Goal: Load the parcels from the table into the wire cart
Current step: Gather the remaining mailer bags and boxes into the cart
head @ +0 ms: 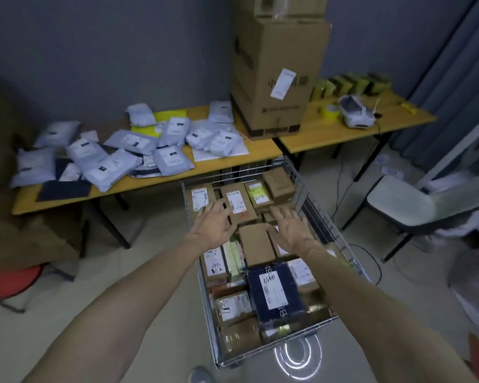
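While grey parcels (127,142) lie heaped on the table (260,149), the left hand (213,226) and right hand (292,230) reach over boxes (256,244) in the wire cart (320,217). Both hands' fingers are spread loose, holding nothing.

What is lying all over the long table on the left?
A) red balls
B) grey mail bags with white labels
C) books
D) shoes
B: grey mail bags with white labels lie heaped on the table, while the cardboard boxes sit in the wire cart.
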